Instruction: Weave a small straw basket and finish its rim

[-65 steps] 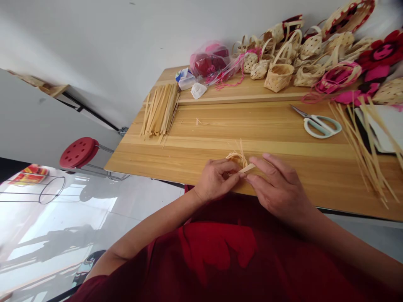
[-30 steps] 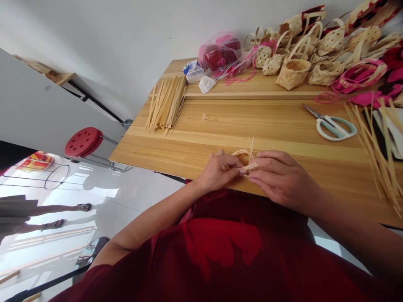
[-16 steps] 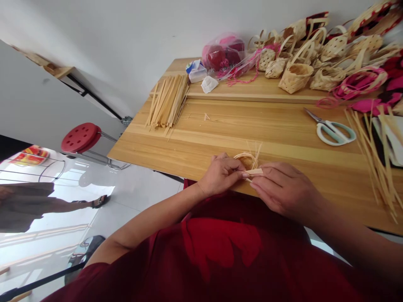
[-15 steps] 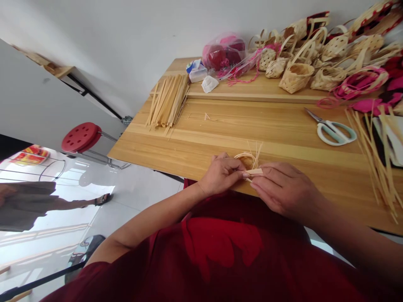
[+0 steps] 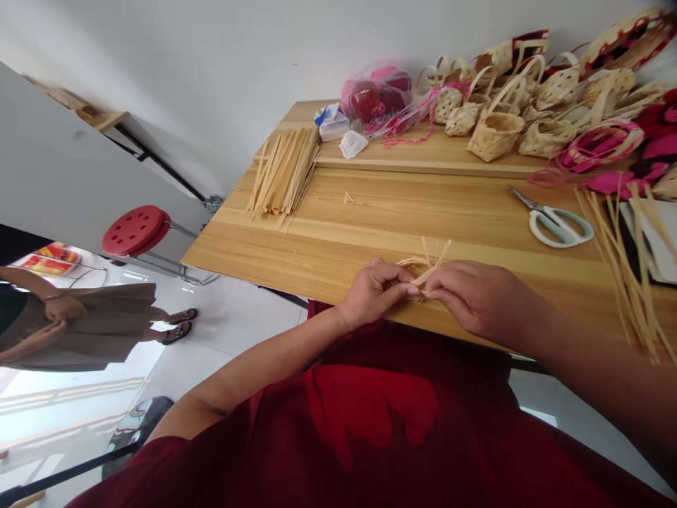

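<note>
Near the table's front edge is a small woven basket (image 5: 415, 268), partly hidden by my fingers, with thin loose strips (image 5: 436, 254) sticking up from it. My left hand (image 5: 376, 293) pinches its near rim between thumb and fingers. Close beside, my right hand (image 5: 470, 293) has its fingertips closed at the same rim. A pale flat strip (image 5: 424, 278) slants up between the two hands; its lower end is hidden at the fingertips.
Scissors (image 5: 555, 217) and loose strips (image 5: 629, 275) lie to the right, a strip bundle (image 5: 283, 171) at the back left. Finished small baskets (image 5: 496, 134) crowd the back right near a plastic bag (image 5: 375, 99). A person (image 5: 89, 317) stands left, by a red stool (image 5: 136, 231).
The flat strip between my hands has turned from level to slanting upward. My right hand has rolled over and its fingertips have come closer to the rim. The person at left has come further into view.
</note>
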A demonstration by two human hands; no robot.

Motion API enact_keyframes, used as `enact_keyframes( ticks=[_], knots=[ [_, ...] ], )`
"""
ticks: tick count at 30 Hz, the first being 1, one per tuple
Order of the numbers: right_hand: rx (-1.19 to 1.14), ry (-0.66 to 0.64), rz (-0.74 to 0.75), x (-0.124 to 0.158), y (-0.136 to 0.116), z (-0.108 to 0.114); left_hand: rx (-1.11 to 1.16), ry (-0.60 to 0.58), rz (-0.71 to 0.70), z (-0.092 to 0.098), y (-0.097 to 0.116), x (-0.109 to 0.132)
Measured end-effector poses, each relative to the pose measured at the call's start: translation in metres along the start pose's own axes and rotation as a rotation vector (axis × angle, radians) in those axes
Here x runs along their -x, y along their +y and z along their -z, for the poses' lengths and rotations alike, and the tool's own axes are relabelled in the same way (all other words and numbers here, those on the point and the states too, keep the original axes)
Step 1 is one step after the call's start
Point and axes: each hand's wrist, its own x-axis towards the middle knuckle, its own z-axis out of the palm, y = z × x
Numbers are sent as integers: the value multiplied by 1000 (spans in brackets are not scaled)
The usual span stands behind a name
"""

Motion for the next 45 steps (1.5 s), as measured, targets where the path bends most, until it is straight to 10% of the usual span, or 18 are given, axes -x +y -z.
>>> enact_keyframes(
  ticks=[14,27,35,45],
  knots=[
    [-170,75,-603,-19,-14,6,-120,154,-111,-12,9,8],
    [51,-18,-472,-21,-8,6,-153,145,-84,-16,14,9],
    [-104,-147,-697,-38,-6,17,-420,63,-269,-11,15,11],
    [-62,68,-551,-22,-13,-2,-644,27,-431,-12,7,8]
  ],
)
